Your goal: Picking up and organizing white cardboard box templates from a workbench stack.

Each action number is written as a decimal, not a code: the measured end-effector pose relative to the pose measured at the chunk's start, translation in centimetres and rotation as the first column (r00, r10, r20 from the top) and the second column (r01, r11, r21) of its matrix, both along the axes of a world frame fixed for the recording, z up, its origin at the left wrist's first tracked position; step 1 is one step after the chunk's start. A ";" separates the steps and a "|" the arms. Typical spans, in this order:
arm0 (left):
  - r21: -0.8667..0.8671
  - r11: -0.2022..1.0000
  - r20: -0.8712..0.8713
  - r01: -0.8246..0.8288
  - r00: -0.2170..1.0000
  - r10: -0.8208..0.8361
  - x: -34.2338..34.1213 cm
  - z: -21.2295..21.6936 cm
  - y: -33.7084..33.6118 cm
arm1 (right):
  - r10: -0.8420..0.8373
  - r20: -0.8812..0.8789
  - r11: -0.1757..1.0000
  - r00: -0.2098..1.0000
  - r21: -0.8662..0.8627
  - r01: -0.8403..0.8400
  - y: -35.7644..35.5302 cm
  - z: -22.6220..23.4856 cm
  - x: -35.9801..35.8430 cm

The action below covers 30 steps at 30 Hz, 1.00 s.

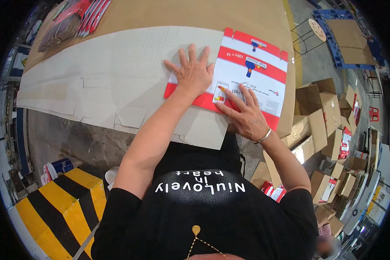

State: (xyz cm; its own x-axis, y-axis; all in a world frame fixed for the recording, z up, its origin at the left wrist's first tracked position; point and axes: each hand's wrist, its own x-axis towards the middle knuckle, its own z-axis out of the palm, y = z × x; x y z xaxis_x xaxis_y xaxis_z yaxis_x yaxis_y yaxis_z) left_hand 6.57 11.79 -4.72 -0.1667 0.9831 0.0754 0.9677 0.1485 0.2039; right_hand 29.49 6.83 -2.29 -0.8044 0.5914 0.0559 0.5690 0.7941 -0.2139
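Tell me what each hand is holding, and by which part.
Nothing is gripped. The left hand presses flat on the red-and-white carton sheet's left edge; the right hand's fingers press its near edge.

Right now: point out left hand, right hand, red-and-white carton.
left hand [194, 74], head view, back of the hand
right hand [246, 116], head view, back of the hand
red-and-white carton [264, 71], head view, white middle panel

Both hands press flat on a red-and-white carton blank: left hand at nine o'clock, right hand at six.

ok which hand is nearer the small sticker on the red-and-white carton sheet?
Right. The right hand has fingertips on the small sticker; the left hand lies flat beside it, up-left.
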 end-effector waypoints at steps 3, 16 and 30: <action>0.242 0.970 0.011 -0.024 1.000 0.022 -2.4 0.4 0.3 | 0.024 -0.046 0.990 0.999 0.136 -0.018 2.9 0.3 2.2; 0.097 0.994 0.267 0.046 0.961 -0.071 -22.0 3.0 -17.2 | -0.898 -0.348 0.434 0.269 -0.801 0.413 20.3 0.1 8.0; 0.030 0.998 0.069 0.051 0.996 -0.053 -21.2 0.9 -17.8 | -0.516 -0.318 0.495 0.795 -0.868 -0.026 34.2 -0.8 -26.9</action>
State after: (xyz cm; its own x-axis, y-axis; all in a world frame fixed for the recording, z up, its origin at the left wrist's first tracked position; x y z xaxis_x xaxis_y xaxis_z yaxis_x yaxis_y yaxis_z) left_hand -14.59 -5.98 -3.81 -0.1214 0.9882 0.0935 0.9572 0.0916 0.2747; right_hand 2.56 41.04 -3.10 -0.6215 0.7469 -0.2364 0.3021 -0.0499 -0.9520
